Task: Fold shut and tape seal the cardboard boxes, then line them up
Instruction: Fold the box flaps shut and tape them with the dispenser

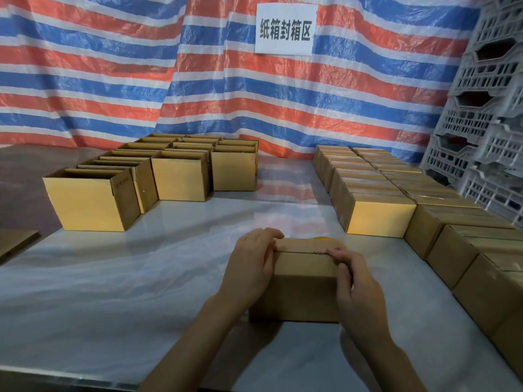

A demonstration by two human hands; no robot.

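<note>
You clasp the box (304, 267) between both hands: your left hand (252, 264) curls over its left top edge, your right hand (358, 290) wraps the right edge, fingertips pressing one end of the seam (300, 251). Between your palms the top lies folded shut, seemingly untaped. Taping looks next: a yellow roll (325, 239), likely tape, peeks just beyond your fingertips; one hand must hold the top down while the other reaches.

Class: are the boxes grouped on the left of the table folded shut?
No, the left boxes stand with their tops open.
</note>
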